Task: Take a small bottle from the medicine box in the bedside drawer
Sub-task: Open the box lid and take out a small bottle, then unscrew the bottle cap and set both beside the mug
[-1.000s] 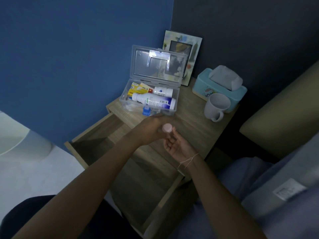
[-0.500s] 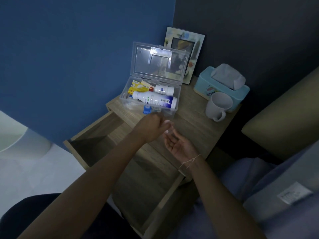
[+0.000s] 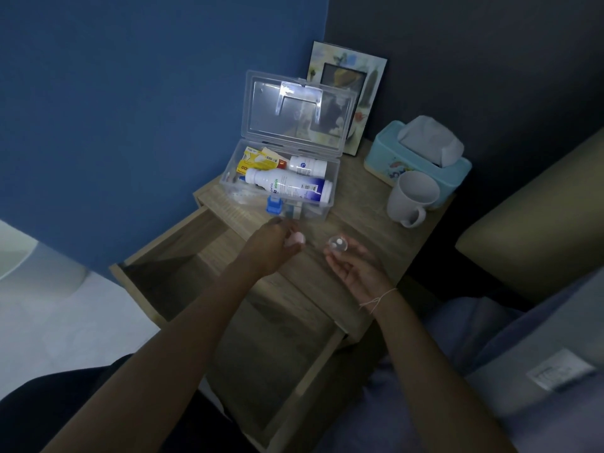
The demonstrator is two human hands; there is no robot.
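A clear plastic medicine box (image 3: 323, 214) stands open on the bedside table, lid upright, holding a large white bottle (image 3: 287, 188), a smaller white bottle (image 3: 307, 166) and yellow packets. My right hand (image 3: 356, 269) holds a small clear bottle (image 3: 337, 244) upright in its fingertips, its mouth uncovered, just in front of the box. My left hand (image 3: 273, 245) is closed around a small pink cap (image 3: 296, 239), a short gap left of the bottle. The wooden drawer (image 3: 170, 253) below both hands is pulled out.
A grey mug (image 3: 412, 199) and a blue tissue box (image 3: 392, 161) stand on the table's right side. A picture frame (image 3: 369, 80) leans on the wall behind the medicine box. A cushioned seat edge (image 3: 529, 230) lies to the right.
The hands were together around the capped bottle. Now they have drawn apart: the left hand holds the pink cap, and the right hand holds the uncapped bottle.
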